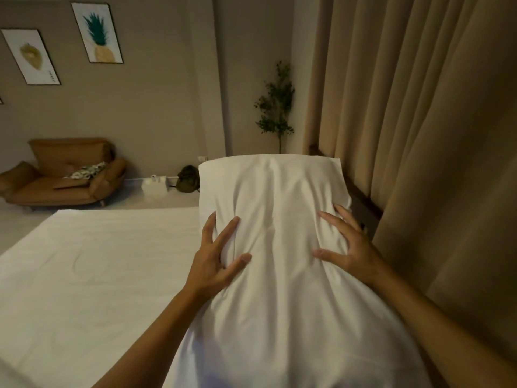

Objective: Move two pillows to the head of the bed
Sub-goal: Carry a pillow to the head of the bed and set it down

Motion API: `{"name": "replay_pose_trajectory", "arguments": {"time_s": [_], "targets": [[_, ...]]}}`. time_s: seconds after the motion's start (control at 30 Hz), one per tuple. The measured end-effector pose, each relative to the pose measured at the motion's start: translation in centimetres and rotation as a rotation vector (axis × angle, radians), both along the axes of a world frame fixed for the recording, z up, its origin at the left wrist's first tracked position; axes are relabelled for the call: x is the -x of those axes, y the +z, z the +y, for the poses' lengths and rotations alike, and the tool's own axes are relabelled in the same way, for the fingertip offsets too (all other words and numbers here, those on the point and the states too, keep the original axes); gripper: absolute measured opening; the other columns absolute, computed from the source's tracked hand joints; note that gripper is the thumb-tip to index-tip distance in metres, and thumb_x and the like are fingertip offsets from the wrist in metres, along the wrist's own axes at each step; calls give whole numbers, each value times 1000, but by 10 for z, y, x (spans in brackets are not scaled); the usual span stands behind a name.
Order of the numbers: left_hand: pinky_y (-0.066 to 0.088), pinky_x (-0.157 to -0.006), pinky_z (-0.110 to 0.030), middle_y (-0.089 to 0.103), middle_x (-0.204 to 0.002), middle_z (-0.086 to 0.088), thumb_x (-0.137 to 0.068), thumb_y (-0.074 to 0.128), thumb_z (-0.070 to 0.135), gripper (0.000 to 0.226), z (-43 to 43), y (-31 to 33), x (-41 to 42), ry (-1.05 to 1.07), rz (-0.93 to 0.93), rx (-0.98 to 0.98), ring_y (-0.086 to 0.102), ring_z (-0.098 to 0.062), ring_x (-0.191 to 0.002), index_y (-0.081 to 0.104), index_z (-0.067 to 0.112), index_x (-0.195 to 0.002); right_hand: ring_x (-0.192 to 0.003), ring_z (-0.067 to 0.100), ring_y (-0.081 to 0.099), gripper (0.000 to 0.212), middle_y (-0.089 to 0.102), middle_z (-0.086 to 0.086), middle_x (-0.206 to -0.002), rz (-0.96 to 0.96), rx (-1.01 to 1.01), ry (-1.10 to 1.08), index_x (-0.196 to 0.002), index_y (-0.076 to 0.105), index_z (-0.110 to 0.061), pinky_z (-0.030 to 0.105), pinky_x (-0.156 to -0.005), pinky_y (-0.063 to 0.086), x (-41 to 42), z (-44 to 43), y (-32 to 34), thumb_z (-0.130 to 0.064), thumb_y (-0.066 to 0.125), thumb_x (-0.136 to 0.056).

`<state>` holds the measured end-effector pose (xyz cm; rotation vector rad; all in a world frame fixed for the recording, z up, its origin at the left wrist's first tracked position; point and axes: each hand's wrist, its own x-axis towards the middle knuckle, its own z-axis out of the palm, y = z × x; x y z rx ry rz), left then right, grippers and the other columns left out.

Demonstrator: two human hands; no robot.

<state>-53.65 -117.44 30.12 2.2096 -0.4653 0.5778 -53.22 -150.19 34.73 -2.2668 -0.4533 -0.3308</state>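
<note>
A long white pillow (277,219) fills the middle and lower right of the head view, running away from me along the bed's right side. My left hand (216,256) presses on its left flank with fingers spread and dug into the cloth. On the pillow's right flank, my right hand (345,245) is pressed the same way, fingers apart. The pillow lies on or just above the white bed sheet (92,275); I cannot tell which. A second pillow is not in sight.
A dark wooden headboard or bed frame (363,203) runs along beige curtains (419,135) on the right. Beyond the bed stand a brown armchair (61,175), a white box (154,184), a green bag (187,179) and a potted plant (275,107).
</note>
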Motion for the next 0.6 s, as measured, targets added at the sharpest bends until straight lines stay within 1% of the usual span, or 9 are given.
{"name": "replay_pose_trajectory", "arguments": {"time_s": [0.07, 0.1, 0.23, 0.37, 0.47, 0.53, 0.6], "targets": [[28, -107, -26, -3, -164, 16, -80, 56, 69, 75, 2, 2, -11, 2, -4, 11, 15, 2, -139, 28, 53, -148, -135, 0, 23, 79, 17, -17, -156, -14, 4, 9, -141, 41, -43, 20, -105, 23, -11, 3, 4, -50, 76, -70], [27, -108, -27, -3, -164, 16, -80, 56, 69, 75, 2, 3, -16, 7, -5, 12, 16, 0, -139, 27, 54, -147, -135, 0, 23, 79, 17, -17, -155, -18, 3, 9, -141, 41, -42, 19, -105, 23, -17, 4, 6, -50, 75, -70], [26, -108, -28, -3, -164, 14, -81, 60, 62, 74, 4, 7, -36, 25, -13, 23, 17, -2, -138, 27, 54, -147, -134, 0, 21, 79, 15, -21, -152, -14, -9, 25, -141, 40, -43, 26, -108, 23, -43, 7, 11, -48, 76, -70], [26, -108, -29, -5, -164, 16, -82, 60, 62, 75, 2, 10, -65, 55, -29, -3, 15, -3, -139, 26, 53, -148, -135, -2, 22, 79, 17, -19, -154, -45, -28, 42, -140, 44, -41, 24, -107, 23, -81, 5, 12, -44, 79, -70], [27, -109, -29, -6, -163, 16, -82, 59, 63, 75, -2, 13, -95, 71, -38, -10, 16, -3, -138, 26, 52, -149, -135, 2, 25, 78, 18, -18, -154, -43, -51, 54, -139, 45, -40, 23, -106, 26, -117, 0, 11, -43, 80, -69], [27, -109, -30, -8, -163, 17, -82, 58, 66, 75, -8, 12, -123, 82, -38, -16, 17, -3, -138, 24, 55, -148, -134, 3, 27, 79, 18, -20, -152, -37, -61, 63, -138, 45, -42, 26, -106, 27, -148, -5, 8, -49, 81, -68], [26, -109, -31, -10, -163, 19, -81, 56, 68, 76, -17, 8, -158, 92, -34, -17, 17, -4, -139, 21, 58, -148, -133, 1, 27, 82, 19, -23, -151, -33, -78, 72, -137, 44, -47, 28, -106, 27, -187, -14, 3, -63, 78, -64]]}}
